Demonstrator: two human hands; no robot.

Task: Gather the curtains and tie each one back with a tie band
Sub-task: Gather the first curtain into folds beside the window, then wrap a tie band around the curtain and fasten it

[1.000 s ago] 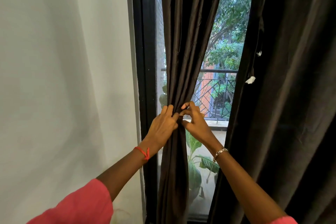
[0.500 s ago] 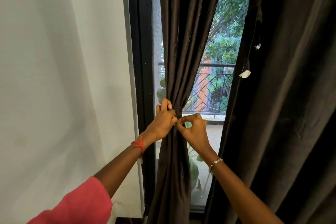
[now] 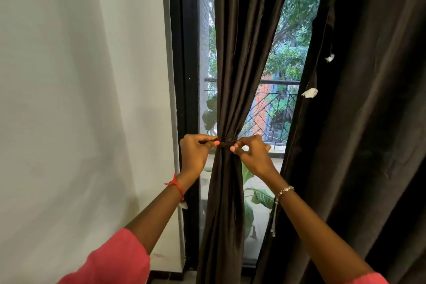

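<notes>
At mid-frame, the tie band (image 3: 227,143): a thin dark strand wrapped round the narrowest point of the gathered curtain, with one end running out to each side.
Gathered curtain (image 3: 232,71): dark brown cloth, drawn into a tight waist at the band; it fans wider above it and hangs in close folds below, down to the lower edge of the frame.
Left hand (image 3: 195,153): just left of the waist, back of the hand toward the camera, fingers curled in; thumb and forefinger pinch the left end of the band, which is pulled out taut.
Right hand (image 3: 252,155): just right of the waist, wrist bent, thumb and forefinger nipped on the right end of the band, the other fingers folded loosely.
Forearms: both rise from the lower corners and meet at the band.
Wrists: a red thread (image 3: 176,185) on the left, a beaded bracelet (image 3: 285,190) on the right.
Pink sleeve (image 3: 110,260): lower left, at the elbow.
Second curtain (image 3: 359,122): right side of the frame, hanging loose, with white scraps (image 3: 310,92) on its edge.
Window frame (image 3: 184,76): black, left of the gathered curtain.
Wall (image 3: 80,99): pale, filling the left of the frame.
Balcony railing (image 3: 276,101): behind the glass, with green trees beyond.
</notes>
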